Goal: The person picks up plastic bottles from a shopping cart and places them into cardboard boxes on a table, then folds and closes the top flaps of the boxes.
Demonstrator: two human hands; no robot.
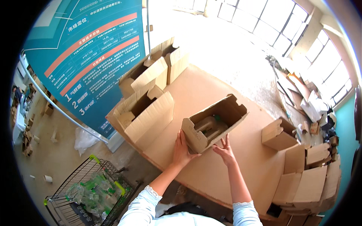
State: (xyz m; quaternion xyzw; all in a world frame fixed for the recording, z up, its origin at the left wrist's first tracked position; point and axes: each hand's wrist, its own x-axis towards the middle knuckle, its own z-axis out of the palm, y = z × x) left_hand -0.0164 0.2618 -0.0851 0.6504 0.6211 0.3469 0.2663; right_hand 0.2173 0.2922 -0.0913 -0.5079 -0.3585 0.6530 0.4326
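While both hands steadied it from either side, a brown cardboard box (pixel 194 136) sat near the middle of the view, over the desk (pixel 222 177), its top open and its ends notched. The left hand (pixel 183 153) was clamped on its left end and the right hand (pixel 226 152) on its near long side, the two hands apart; I cannot tell whether the box was lifted.

The desk was flat and brown. Beyond it were bright gridded windows (pixel 260 26), and a teal banner (pixel 98 56) stood to the left.

Inside the box lay a translucent bottle-like container (pixel 214 126), partly shadowed. Open cartons (pixel 154 118) lined the desk's left edge, their insides dark; a smaller carton (pixel 275 137) stood to the right. A wire cart (pixel 120 188) below held clear, green-tinted bottles (pixel 94 196).
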